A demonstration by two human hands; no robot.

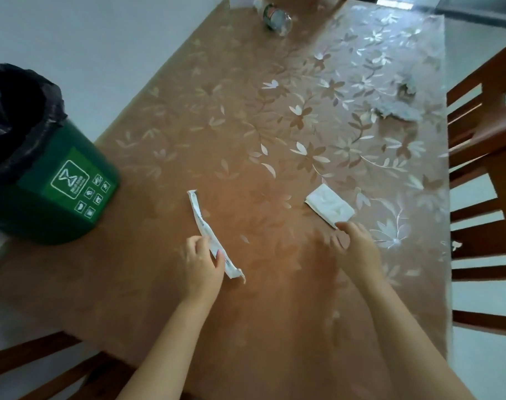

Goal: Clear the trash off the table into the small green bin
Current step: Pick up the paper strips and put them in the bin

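Left hand (201, 262): fingers curled onto the long white wrapper (210, 236), which runs past the fingertips toward the green bin (58, 194). Right hand (354, 243): fingertips touching the near corner of the folded white packet (329, 205); grip closure cannot be told.

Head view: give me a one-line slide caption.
Left hand grips a long wrapper, right hand touches a folded napkin; green bin waits.

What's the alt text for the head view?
Left hand pinches a long white paper wrapper while the right hand touches a folded white napkin on a floral-covered table. A green bin stands at left; a plastic bottle and crumpled tissue lie farther away.
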